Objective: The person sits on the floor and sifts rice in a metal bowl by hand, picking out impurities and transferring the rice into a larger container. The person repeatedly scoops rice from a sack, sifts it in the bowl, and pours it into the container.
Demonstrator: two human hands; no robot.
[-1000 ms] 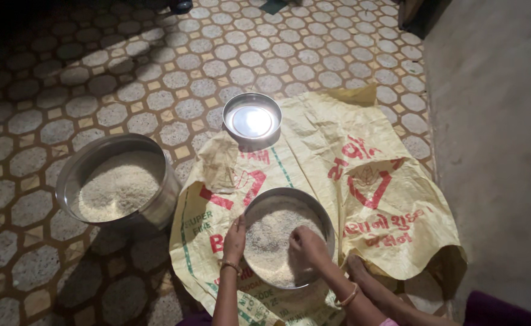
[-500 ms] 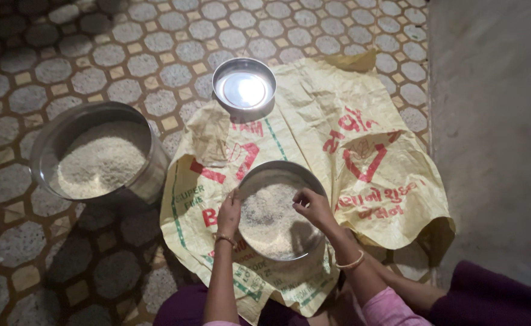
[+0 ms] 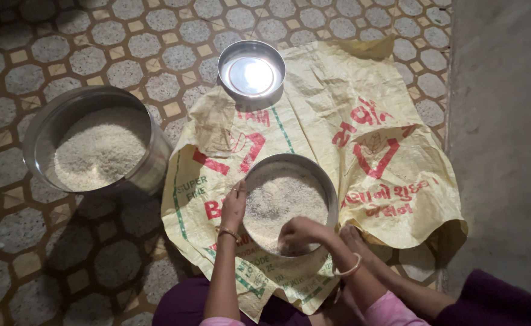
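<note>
- Head view looks steeply down from above the seated person, fairly near
- Sack (image 3: 362, 90) fills centre, tiled floor (image 3: 66, 253) left, wall (image 3: 507, 151) right

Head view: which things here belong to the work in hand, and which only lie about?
In use:
- left hand on the round pan's rim
- right hand in the pan's rice

Lying about:
- big pot of rice
- empty steel plate
- yellow sack underneath

The near rim of the round steel pan of white grain (image 3: 289, 202) is covered by the right hand (image 3: 302, 234). Its fingers (image 3: 285, 242) are curled under, their tips unseen. Both forearms are cut off by the lower edge. The yellow woven printed sack (image 3: 338, 151) is partly hidden beneath the pan.
</note>
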